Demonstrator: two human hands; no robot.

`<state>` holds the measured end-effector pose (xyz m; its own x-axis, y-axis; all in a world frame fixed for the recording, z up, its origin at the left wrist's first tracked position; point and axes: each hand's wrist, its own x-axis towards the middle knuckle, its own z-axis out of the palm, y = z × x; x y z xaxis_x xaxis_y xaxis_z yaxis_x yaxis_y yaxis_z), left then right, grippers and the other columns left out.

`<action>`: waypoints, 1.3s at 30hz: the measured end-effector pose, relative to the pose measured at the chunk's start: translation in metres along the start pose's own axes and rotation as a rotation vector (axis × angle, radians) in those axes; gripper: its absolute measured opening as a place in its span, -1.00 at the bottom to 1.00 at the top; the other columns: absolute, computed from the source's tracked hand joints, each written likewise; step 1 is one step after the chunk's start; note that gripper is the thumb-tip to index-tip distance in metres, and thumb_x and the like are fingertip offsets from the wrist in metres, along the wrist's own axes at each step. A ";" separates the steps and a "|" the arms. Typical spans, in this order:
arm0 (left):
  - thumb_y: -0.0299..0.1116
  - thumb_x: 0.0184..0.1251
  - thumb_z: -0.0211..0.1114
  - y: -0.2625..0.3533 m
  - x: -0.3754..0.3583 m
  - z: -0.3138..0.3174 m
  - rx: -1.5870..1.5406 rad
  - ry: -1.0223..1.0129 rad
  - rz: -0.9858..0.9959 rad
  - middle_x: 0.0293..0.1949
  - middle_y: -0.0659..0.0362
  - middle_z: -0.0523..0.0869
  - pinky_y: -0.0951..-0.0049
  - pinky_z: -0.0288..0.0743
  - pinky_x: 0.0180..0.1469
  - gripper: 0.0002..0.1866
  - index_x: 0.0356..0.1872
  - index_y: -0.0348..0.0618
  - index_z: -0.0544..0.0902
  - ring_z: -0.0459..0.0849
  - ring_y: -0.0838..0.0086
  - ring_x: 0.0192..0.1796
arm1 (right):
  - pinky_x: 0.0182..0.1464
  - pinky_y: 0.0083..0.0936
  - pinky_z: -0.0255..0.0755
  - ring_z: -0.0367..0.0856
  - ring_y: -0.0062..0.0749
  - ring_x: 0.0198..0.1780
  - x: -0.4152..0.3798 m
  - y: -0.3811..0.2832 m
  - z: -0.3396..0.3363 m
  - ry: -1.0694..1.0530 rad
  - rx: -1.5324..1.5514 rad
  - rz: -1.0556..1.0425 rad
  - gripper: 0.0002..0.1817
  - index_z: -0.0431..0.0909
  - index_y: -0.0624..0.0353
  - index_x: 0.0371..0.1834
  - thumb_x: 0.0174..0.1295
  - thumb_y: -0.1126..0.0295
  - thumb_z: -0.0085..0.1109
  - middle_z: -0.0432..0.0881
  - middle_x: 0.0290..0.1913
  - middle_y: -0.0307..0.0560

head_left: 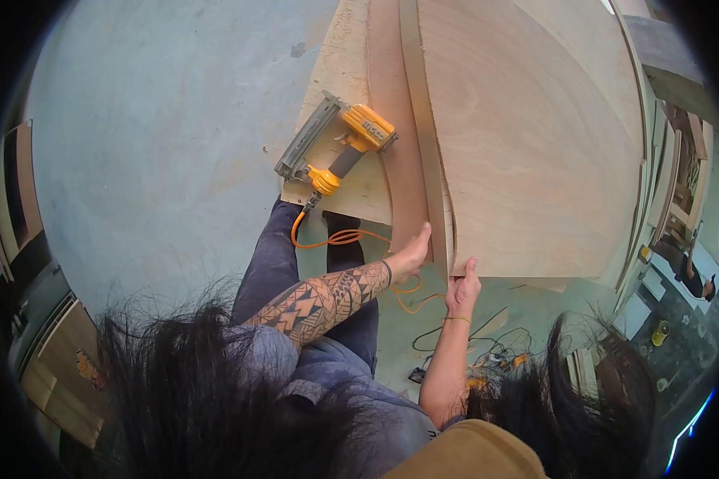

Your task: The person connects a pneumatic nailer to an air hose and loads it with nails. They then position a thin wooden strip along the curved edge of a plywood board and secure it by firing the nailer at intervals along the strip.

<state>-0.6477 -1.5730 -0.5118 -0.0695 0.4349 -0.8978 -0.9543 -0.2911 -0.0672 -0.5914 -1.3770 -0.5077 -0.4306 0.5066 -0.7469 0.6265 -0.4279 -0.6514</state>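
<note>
A large curved-edge plywood panel (535, 152) lies in front of me, with a narrow wooden strip (423, 104) running on edge along its left side. My left hand (410, 252), below a tattooed forearm, is at the near end of the strip, thumb against it and the other fingers mostly hidden. Close by, my right hand (462, 292) grips the panel's near corner, thumb on top and fingers out of sight underneath. A yellow and grey nail gun (347, 152) rests on its side on a pale board (339, 76) to the left; neither hand touches it.
An orange air hose (345, 237) runs from the nail gun past my legs. Cables and tools (503, 351) lie on the floor at the lower right. Stacked boards (671, 180) stand on the right, where another person's arm (693, 275) shows. More boards (64, 371) lean at left.
</note>
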 end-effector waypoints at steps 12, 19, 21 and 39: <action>0.42 0.46 0.27 -0.023 0.025 0.015 -0.071 -0.002 0.502 0.59 -0.17 0.36 0.07 0.22 0.65 0.16 0.76 -0.12 -0.05 0.33 0.08 0.64 | 0.39 -0.14 0.55 0.67 -0.17 0.29 -0.012 -0.019 -0.005 -0.107 -0.019 0.013 -0.40 0.51 0.45 0.33 0.60 0.05 0.28 0.68 0.30 0.10; 0.00 0.42 0.59 0.034 0.014 -0.004 0.062 -0.076 0.783 0.36 -0.17 0.56 0.22 0.62 0.40 0.17 0.71 -0.30 -0.07 0.63 0.21 0.41 | 0.34 -0.15 0.63 0.69 -0.21 0.26 -0.022 -0.035 -0.008 -0.107 -0.015 0.034 -0.41 0.49 0.42 0.35 0.60 0.08 0.28 0.67 0.32 0.07; 0.01 0.39 0.60 0.036 0.008 -0.010 0.088 -0.071 0.760 0.42 -0.18 0.53 0.19 0.57 0.45 0.18 0.71 -0.31 -0.04 0.61 0.20 0.43 | 0.34 -0.12 0.64 0.70 -0.21 0.26 -0.022 -0.036 -0.008 -0.109 -0.031 0.029 -0.42 0.49 0.42 0.36 0.60 0.08 0.28 0.67 0.32 0.06; 0.07 0.44 0.52 0.042 0.016 -0.030 0.328 0.028 0.822 0.38 -0.21 0.51 0.12 0.55 0.46 0.09 0.63 -0.44 0.04 0.59 0.12 0.44 | 0.34 -0.05 0.67 0.71 -0.21 0.26 -0.025 -0.036 -0.002 -0.066 -0.039 0.006 -0.46 0.53 0.37 0.36 0.61 0.09 0.25 0.68 0.32 0.02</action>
<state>-0.6803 -1.6040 -0.5425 -0.7669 0.1735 -0.6179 -0.6414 -0.2411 0.7283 -0.6020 -1.3728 -0.4654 -0.4679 0.4533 -0.7587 0.6534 -0.4006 -0.6423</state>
